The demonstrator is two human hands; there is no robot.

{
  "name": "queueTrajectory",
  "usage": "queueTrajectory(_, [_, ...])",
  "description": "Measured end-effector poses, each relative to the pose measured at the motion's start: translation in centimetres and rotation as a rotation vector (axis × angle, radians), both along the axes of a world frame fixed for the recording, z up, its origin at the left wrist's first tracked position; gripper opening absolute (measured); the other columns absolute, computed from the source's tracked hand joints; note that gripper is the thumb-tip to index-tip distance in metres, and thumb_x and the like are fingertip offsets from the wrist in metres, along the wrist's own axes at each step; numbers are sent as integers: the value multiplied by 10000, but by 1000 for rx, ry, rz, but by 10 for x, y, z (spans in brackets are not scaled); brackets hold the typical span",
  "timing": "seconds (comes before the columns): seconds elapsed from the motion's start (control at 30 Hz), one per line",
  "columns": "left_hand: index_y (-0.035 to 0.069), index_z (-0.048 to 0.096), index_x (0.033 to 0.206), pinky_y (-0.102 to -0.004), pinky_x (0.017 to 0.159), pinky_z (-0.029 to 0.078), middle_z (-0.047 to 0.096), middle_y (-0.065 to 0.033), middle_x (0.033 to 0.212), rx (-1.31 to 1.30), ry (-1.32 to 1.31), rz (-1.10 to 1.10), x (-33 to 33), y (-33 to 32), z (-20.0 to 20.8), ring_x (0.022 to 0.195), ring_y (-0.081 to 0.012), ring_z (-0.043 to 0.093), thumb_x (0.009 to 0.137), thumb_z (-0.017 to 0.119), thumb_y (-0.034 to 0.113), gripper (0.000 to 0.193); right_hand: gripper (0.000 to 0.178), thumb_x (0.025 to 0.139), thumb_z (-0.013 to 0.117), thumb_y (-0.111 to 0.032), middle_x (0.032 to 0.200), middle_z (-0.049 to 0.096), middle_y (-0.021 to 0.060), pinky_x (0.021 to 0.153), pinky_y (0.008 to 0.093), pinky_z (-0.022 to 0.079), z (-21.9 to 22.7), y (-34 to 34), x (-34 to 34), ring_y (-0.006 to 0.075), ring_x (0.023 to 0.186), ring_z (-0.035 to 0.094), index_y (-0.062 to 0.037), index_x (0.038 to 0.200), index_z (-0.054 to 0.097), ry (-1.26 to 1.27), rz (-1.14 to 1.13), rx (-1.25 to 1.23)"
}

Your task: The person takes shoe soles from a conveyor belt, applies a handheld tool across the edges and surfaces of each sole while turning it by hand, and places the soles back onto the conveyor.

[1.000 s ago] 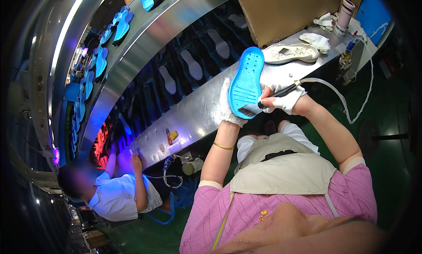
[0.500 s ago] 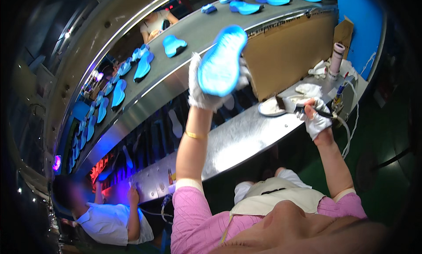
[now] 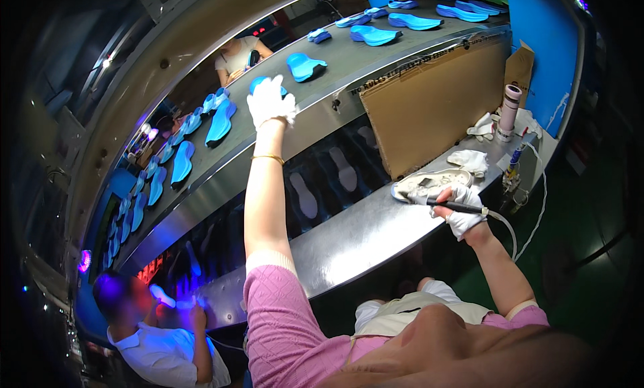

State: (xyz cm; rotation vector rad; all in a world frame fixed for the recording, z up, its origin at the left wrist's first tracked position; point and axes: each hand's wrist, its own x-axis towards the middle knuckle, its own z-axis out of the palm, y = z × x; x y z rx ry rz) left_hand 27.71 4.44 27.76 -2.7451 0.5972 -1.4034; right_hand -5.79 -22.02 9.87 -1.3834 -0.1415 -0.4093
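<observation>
My left hand [image 3: 272, 105], in a white glove, reaches over the conveyor belt. Its fingers are spread over a blue shoe sole [image 3: 257, 85], which the hand largely covers; I see no clear grip on it. Just to the right lies another blue shoe sole [image 3: 306, 66]. My right hand [image 3: 461, 212], in a white glove with bare fingertips showing, holds a brush [image 3: 459, 206] by its black handle. A pale hose runs from the handle's end. The brush's head is down at a shallow oval dish [image 3: 397, 190] smeared with whitish paste.
Several blue soles [image 3: 220, 123] lie along the conveyor belt [image 3: 335, 59]. A cardboard sheet [image 3: 436, 106] stands behind the metal ledge [image 3: 355, 230]. A pink bottle [image 3: 510, 106] and white cloths [image 3: 468, 162] sit at the right. Co-workers are at lower left [image 3: 161, 341] and across the belt [image 3: 235, 58].
My left hand has let go of the raised blue sole, now apparently on the belt, and moved left over another sole. The brush has lowered slightly at the dish. The view has shifted.
</observation>
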Motion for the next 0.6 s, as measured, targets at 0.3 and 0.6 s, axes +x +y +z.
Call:
queueTrajectory(0.3, [237, 762, 858, -406, 725, 489, 701, -78, 838, 21, -51, -195, -65, 59, -2, 802, -302, 631, 789, 670, 414, 211, 184, 784, 680, 77, 860, 607, 18, 732, 241, 474, -17, 10, 0, 101, 763, 579, -53, 877, 589, 32, 9, -183])
queueTrajectory(0.6, [38, 568, 901, -279, 720, 505, 638, -155, 956, -1527, 150, -1467, -203, 107, 1, 793, -174, 594, 1026, 449, 242, 267, 209, 892, 627, 29, 908, 615, 24, 764, 223, 471, -61, -4, 15, 91, 802, 582, -53, 1077, 575, 70, 14, 32])
